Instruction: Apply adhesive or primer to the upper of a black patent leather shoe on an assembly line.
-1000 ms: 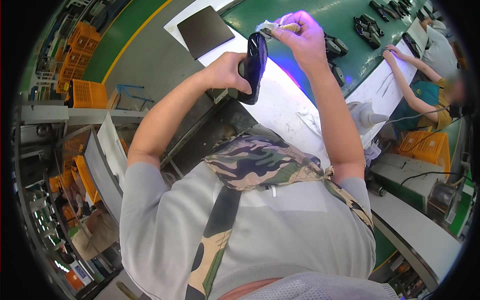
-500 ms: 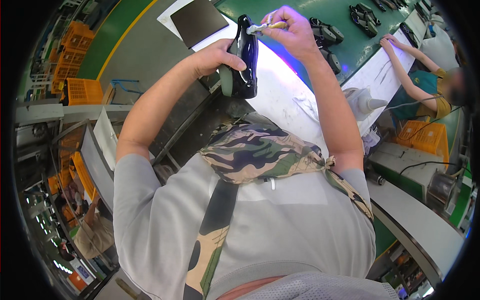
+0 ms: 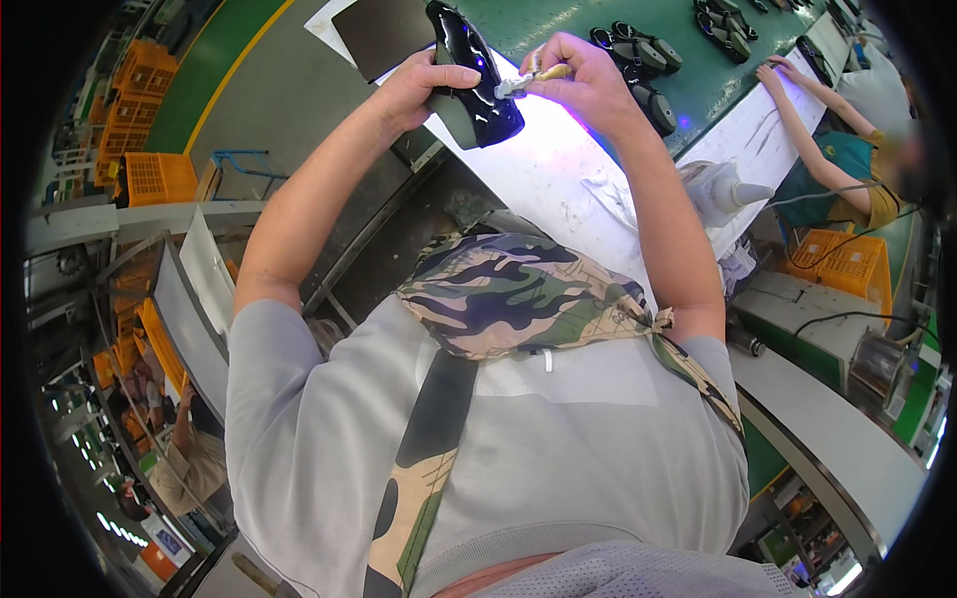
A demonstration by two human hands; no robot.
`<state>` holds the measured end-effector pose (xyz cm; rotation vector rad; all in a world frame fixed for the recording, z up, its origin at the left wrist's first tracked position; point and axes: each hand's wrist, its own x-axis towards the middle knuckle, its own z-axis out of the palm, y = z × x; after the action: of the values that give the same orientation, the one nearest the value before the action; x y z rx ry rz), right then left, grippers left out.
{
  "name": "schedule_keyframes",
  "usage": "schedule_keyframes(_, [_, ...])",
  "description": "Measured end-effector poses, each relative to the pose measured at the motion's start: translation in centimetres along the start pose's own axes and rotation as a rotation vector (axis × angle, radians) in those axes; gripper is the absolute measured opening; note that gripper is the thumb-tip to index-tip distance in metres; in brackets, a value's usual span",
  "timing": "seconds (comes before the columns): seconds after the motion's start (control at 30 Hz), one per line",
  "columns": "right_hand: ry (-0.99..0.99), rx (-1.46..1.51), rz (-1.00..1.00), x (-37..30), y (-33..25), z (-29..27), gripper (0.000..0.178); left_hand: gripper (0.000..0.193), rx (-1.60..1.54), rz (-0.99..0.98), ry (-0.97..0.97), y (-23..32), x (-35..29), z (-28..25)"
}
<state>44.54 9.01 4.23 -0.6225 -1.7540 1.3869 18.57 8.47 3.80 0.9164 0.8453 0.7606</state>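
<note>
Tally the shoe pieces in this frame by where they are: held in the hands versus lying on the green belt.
Glossy black shoe piece held in the left hand: 1
Dark sandals on the green belt, two groups: at least 5, exact number unclear
Total: at least 6
The right hand holds a small brush, not counted.

One glossy black shoe (image 3: 474, 75) at 12 o'clock, one small brush (image 3: 528, 80), two orange crates (image 3: 150, 179) at 10 o'clock.
</note>
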Motion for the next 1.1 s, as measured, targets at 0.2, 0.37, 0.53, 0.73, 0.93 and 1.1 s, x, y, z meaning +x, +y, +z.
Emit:
schedule_keyframes(0.2, [0.019, -0.025, 0.006, -0.8, 0.4, -0.6, 0.021, 0.045, -0.119, 0.088, 0.155, -1.8, -0.1, -1.4])
schedule_keyframes(0.37, [0.237, 0.312, -0.011, -0.3, 3.1, 0.6, 0.021, 0.042, -0.385, 0.163, 0.159, -3.3, -0.9, -2.4])
schedule_keyframes(0.53, [0.392, 0.536, 0.043, 1.3, 4.2, 2.7, 0.020, 0.043, -0.577, 0.238, 0.084, -4.4, -1.2, -2.4])
schedule_keyframes(0.73, [0.471, 0.510, 0.131, 2.1, 4.5, 4.3, 0.021, 0.037, -0.528, 0.420, 0.237, -5.0, -1.8, -3.3])
schedule_keyframes(0.93, [0.505, 0.386, 0.323, 4.0, 5.5, 7.2, 0.022, 0.041, -0.130, 0.655, 0.500, -4.9, -4.7, -4.1])
schedule_keyframes(1.1, [0.406, 0.344, 0.378, 4.7, 7.9, 9.5, 0.017, 0.045, 0.187, 0.804, 0.730, -5.4, -7.9, -4.1])
